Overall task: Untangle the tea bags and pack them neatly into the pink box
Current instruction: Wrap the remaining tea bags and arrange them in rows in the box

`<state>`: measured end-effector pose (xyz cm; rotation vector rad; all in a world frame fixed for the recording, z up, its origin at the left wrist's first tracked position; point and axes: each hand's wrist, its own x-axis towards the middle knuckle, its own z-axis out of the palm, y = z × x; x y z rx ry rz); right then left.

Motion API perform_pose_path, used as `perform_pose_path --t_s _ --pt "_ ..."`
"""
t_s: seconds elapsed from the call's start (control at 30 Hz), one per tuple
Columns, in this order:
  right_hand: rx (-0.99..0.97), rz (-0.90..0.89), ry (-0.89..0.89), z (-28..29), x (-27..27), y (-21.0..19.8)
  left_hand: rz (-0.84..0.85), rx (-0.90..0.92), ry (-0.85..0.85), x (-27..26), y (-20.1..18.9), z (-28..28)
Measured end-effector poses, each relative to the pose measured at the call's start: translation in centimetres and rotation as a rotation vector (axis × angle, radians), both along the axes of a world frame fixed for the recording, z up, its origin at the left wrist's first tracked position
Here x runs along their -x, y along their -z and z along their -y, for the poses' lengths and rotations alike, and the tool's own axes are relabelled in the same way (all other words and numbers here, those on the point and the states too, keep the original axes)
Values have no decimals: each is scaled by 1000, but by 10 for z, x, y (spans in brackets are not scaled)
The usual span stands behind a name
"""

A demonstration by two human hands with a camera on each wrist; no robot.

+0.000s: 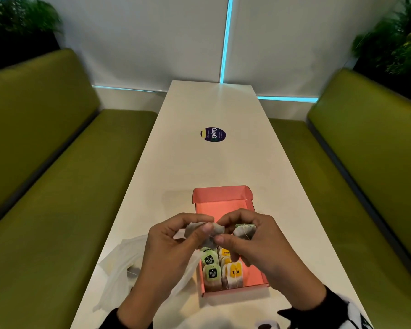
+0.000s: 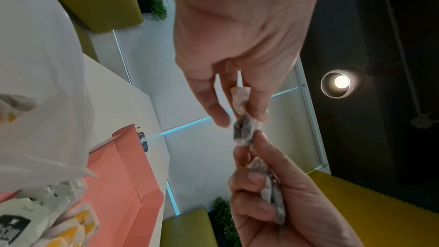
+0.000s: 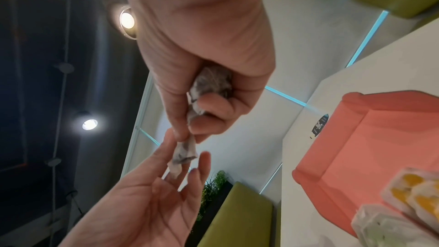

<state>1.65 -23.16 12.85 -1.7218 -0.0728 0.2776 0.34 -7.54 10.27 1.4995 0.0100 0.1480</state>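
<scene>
The open pink box (image 1: 223, 201) lies on the white table in front of me. Its near end holds green-tagged tea bags (image 1: 211, 273) and yellow-tagged tea bags (image 1: 234, 273) in two rows. Above the box, my left hand (image 1: 209, 223) pinches a crumpled tea bag (image 1: 197, 230) between thumb and fingers. My right hand (image 1: 221, 230) grips a second tea bag (image 1: 245, 231) with a green tag in its curled fingers. The two bags meet between the fingertips. The right wrist view shows that bag (image 3: 211, 84) tucked in the palm, and the left hand's bag (image 3: 184, 154) below it.
A crumpled clear plastic bag (image 1: 119, 267) lies left of the box, under my left wrist. A round dark sticker (image 1: 213, 134) sits farther along the narrow table (image 1: 211, 167). Green benches (image 1: 57, 186) run along both sides, with a white wall at the far end.
</scene>
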Motion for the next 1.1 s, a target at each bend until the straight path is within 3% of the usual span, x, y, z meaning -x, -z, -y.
perform_pose_path --t_s 0.23,0.3,0.4,0.47,0.53,0.7,0.9,0.97,1.1 --pt "-26 -21 -41 2 1 1 -8 20 -18 3 -3 2" --pt "-25 26 2 2 1 1 -14 13 -90 1 -1 1" --pt "74 291 170 1 1 9 -74 20 -228 -3 7 -3" --pt "285 602 248 -1 -1 19 -157 47 -124 -2 7 -1" --pt "447 788 192 -5 1 28 -232 106 47 2 6 6" --pt "447 683 -30 -10 5 38 -286 247 118 3 10 15" --pt "126 356 50 8 -2 11 -287 113 136 -3 17 6" --pt "187 339 61 15 -9 3 -282 27 177 -3 21 5" --pt "533 369 -107 26 -25 -2 -268 -144 226 -3 28 3"
